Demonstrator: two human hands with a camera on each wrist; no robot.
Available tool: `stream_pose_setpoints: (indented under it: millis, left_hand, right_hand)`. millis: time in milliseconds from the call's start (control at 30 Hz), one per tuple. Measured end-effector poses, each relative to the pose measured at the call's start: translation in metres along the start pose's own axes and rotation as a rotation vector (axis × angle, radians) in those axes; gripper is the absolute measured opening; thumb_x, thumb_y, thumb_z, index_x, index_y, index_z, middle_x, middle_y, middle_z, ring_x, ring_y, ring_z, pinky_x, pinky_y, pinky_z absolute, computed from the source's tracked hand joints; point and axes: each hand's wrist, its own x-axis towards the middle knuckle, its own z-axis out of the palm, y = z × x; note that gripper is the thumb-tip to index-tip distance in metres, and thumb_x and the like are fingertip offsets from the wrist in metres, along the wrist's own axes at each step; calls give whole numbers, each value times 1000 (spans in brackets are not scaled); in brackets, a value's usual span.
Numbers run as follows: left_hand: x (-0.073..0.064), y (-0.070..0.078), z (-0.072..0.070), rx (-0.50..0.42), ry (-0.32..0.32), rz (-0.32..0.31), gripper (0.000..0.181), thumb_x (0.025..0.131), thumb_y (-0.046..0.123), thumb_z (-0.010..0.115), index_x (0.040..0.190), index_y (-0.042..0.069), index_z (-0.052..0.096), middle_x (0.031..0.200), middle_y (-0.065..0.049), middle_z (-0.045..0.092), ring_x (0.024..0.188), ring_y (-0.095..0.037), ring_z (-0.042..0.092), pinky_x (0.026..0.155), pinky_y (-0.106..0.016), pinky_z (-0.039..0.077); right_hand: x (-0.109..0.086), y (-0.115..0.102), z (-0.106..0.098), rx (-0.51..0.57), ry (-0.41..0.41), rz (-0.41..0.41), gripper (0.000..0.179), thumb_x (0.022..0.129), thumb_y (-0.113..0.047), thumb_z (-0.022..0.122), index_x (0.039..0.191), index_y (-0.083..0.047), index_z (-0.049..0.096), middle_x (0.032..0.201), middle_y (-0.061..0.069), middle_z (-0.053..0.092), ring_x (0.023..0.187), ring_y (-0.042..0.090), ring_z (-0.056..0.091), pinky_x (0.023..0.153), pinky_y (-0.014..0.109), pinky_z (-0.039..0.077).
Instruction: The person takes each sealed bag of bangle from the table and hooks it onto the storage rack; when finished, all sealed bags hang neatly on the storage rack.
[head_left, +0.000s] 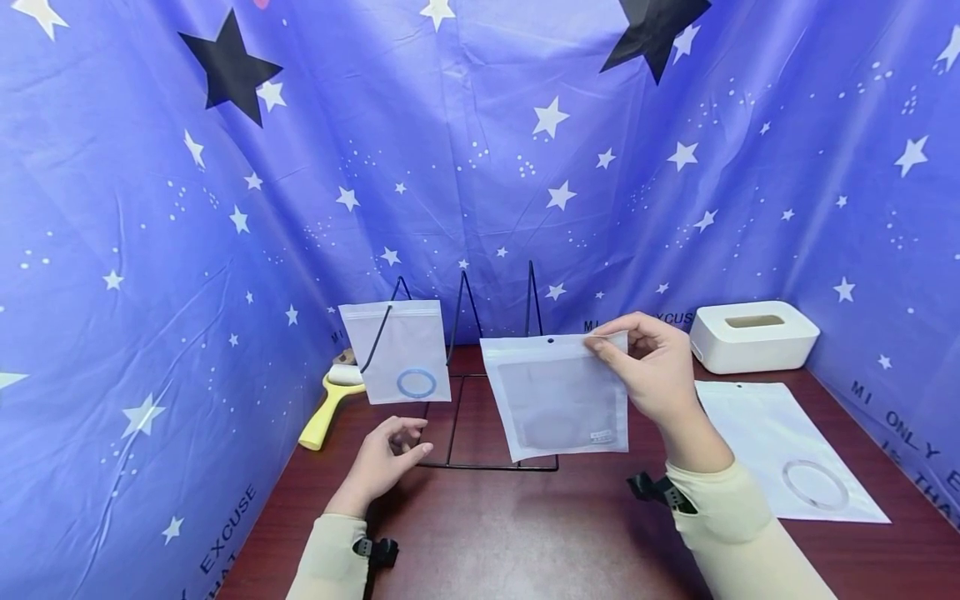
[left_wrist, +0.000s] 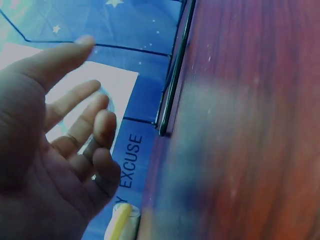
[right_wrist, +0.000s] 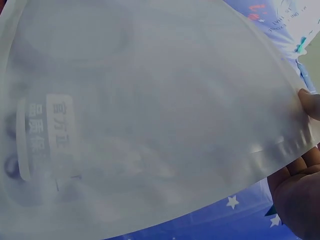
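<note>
My right hand pinches the upper right corner of a frosted zip bag between thumb and fingers. The bag hangs in front of the black wire rack, with a hole at its top edge and a greyish item inside. In the right wrist view a printed white label shows through the bag. My left hand hovers by the rack's front left corner, fingers loosely bent and holding nothing. Another zip bag, marked with a blue ring, hangs on the rack's left prong.
A larger white bag with a grey ring lies at the right on the dark red table. Behind it stands a white tissue box. A lint roller with a yellow handle lies left of the rack. Starry blue cloth encloses the table.
</note>
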Motion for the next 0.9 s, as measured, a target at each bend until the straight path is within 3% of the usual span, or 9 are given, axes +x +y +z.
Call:
stream_pose_setpoints:
  millis: [167,300,467,700,900]
  left_hand:
    - [1,9,5,-85,-8,55,37,91,26,85,126,20,74,109,-10,76,93,-15,71,82,-45,58]
    - [1,16,12,-122,-38,107,38,92,24,84,129,25,72,114,-13,76,94,-21,73,80,-43,58]
    - [1,30,18,-169,-72,175,38,94,21,82,130,21,71,114,-15,74,96,-27,74,77,-41,58]
    - [1,45,29,-180,-91,234,36,92,20,83,127,17,73,108,-6,76,93,-28,74,74,-41,58]
    - [0,53,40,-183,-137,208,32,91,22,85,121,21,73,104,6,77,89,-17,73,72,-36,57]
  right_hand:
    - [-3,0,8,-58,-12,20,13,82,12,82,92,4,79,69,7,70,45,8,35,42,25,27]
    - [-5,0,14,-61,-27,12,14,82,12,82,92,3,79,71,9,70,47,9,38,43,25,29]
    - [-8,1,21,-46,-33,6,14,82,12,82,93,4,79,74,9,72,47,9,39,43,24,30]
    - [-13,6,31,-31,-28,9,14,83,11,82,91,1,79,81,7,76,50,8,43,45,22,33]
    - [-17,6,42,11,-14,-14,13,83,12,82,91,3,78,82,14,75,53,7,49,48,20,38]
